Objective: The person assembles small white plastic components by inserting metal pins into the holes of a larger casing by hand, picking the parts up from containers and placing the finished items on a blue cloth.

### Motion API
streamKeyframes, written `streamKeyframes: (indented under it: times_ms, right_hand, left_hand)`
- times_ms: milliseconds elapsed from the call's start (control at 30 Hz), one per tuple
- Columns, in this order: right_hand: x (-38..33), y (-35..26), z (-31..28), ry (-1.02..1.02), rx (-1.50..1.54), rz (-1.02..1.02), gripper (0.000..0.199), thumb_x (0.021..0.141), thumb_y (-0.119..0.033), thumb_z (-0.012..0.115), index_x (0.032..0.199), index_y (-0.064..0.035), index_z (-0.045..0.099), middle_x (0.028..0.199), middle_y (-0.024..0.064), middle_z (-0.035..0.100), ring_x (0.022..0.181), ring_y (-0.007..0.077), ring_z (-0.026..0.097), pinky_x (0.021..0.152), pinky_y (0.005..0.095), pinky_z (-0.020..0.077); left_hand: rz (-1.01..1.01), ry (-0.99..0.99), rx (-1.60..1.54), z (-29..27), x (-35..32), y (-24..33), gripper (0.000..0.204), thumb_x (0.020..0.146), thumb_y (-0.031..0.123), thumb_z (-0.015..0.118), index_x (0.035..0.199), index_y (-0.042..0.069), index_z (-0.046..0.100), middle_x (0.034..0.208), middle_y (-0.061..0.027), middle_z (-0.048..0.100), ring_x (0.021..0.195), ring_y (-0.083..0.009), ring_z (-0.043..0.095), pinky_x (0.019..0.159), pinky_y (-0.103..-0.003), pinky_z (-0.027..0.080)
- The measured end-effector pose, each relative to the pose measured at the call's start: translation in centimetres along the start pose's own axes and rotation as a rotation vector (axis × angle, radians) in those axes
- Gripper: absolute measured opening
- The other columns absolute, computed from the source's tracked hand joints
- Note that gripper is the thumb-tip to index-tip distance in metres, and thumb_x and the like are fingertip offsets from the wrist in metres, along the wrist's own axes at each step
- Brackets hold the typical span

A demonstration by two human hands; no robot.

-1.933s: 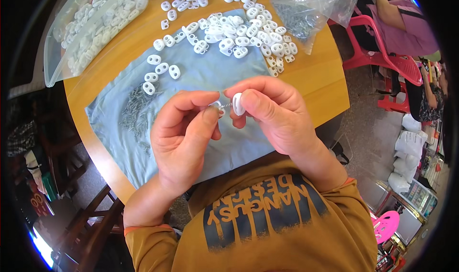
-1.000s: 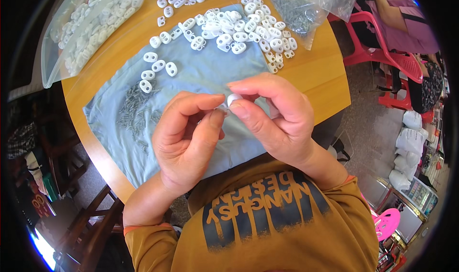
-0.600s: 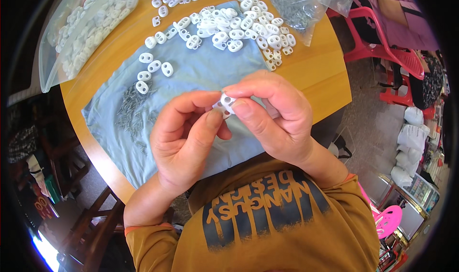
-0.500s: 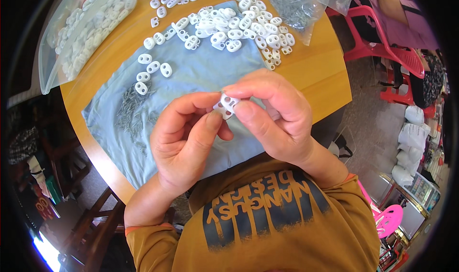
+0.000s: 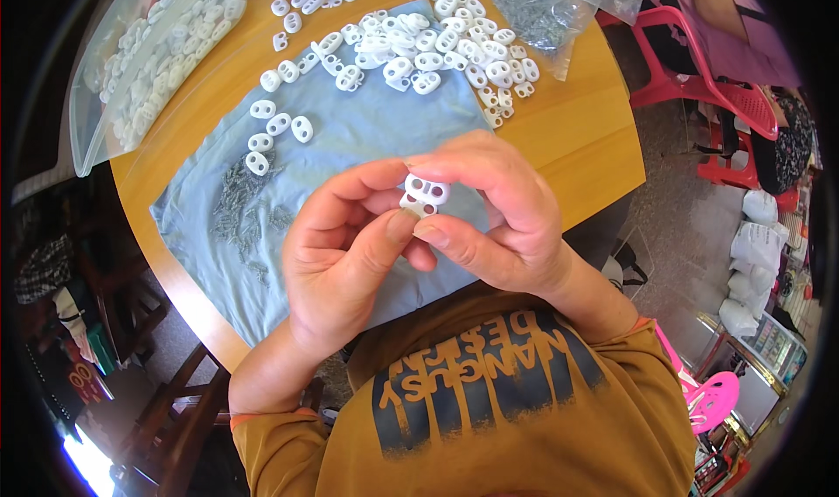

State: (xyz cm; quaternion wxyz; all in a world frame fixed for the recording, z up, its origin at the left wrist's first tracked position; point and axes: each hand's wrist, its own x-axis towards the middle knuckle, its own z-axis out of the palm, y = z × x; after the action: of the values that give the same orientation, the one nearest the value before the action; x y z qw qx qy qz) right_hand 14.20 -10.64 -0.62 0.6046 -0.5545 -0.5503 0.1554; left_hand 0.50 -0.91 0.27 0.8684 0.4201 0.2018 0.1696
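Holding a small white two-hole plastic piece (image 5: 426, 194) pinched between both hands above the bench (image 5: 585, 139), close in front of the chest. Left hand (image 5: 345, 252) closing its grip on the piece from below, thumb pressing up against its lower edge; right hand (image 5: 489, 213) closing its grip from above and the side, fingers curling over the top. Keeping the piece raised and centred, probably for a clear look and for even pressure from both sides. Lying beneath the hands, a light blue cloth (image 5: 350, 147), probably keeping small parts from rolling off. Resting on the cloth's left part, a scatter of small grey metal pins (image 5: 245, 213); spreading across its far edge, a heap of white pieces (image 5: 419, 47) of the same kind. Sitting at the bench's far left, a clear bag of more white pieces (image 5: 144, 55); at the far right, a clear bag of grey metal parts (image 5: 537, 12). Leaving open wood only on the right, near the rounded rim; beyond that rim, pink plastic chairs (image 5: 708, 86) standing well apart.
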Motion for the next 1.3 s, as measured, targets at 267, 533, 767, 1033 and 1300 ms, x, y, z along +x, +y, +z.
streamKeyframes:
  times_ms: [267, 533, 767, 1033, 1300]
  right_hand:
    - [-0.53, -0.17, 0.27, 0.034, 0.05, 0.064, 0.023, 0.075, 0.0, 0.065, 0.098, -0.0016, 0.059, 0.084, 0.009, 0.06, 0.073, 0.0204, 0.057, 0.061, 0.0279, 0.047]
    - [-0.7, -0.31, 0.36, 0.049, 0.051, 0.083, 0.022, 0.076, 0.002, 0.063, 0.098, -0.0011, 0.059, 0.084, 0.0095, 0.06, 0.072, 0.02, 0.058, 0.06, 0.0277, 0.0481]
    - [-0.56, -0.29, -0.16, -0.008, 0.048, 0.063, 0.022, 0.078, 0.002, 0.061, 0.1, -0.001, 0.059, 0.085, 0.0099, 0.06, 0.072, 0.02, 0.058, 0.06, 0.0282, 0.0483]
    - [-0.68, 0.18, -0.34, -0.068, 0.089, 0.048, 0.033, 0.078, -0.003, 0.064, 0.11, -0.0013, 0.055, 0.086, 0.0078, 0.057, 0.075, 0.0193, 0.056, 0.064, 0.0284, 0.0464]
    - [-0.78, 0.33, -0.46, -0.072, 0.085, 0.034, 0.032, 0.077, -0.006, 0.066, 0.108, -0.0023, 0.056, 0.086, 0.0069, 0.058, 0.074, 0.0199, 0.055, 0.065, 0.0281, 0.0459]
  left_hand:
    - [-0.021, 0.041, -0.002, -0.13, -0.24, -0.02, 0.029, 0.084, 0.0, 0.055, 0.112, -0.001, 0.05, 0.083, -0.0073, 0.059, 0.064, -0.0107, 0.057, 0.059, -0.021, 0.047]
    - [0.038, 0.061, 0.03, 0.15, -0.56, -0.47, 0.03, 0.084, -0.003, 0.054, 0.114, -0.001, 0.05, 0.084, -0.0075, 0.059, 0.065, -0.0103, 0.056, 0.059, -0.021, 0.047]
    - [0.036, 0.008, 0.043, 0.13, -0.68, -0.66, 0.034, 0.086, -0.005, 0.051, 0.119, -0.002, 0.048, 0.088, -0.0081, 0.059, 0.068, -0.0106, 0.057, 0.061, -0.021, 0.047]
    - [0.022, -0.001, -0.012, 0.22, -0.62, -0.77, 0.033, 0.088, -0.002, 0.049, 0.121, -0.002, 0.046, 0.093, -0.0104, 0.06, 0.074, -0.0141, 0.06, 0.069, -0.025, 0.051]
    - [-0.028, -0.019, -0.067, 0.38, -0.42, -0.51, 0.033, 0.086, -0.003, 0.051, 0.119, -0.002, 0.047, 0.09, -0.0098, 0.06, 0.07, -0.0142, 0.06, 0.065, -0.025, 0.05]
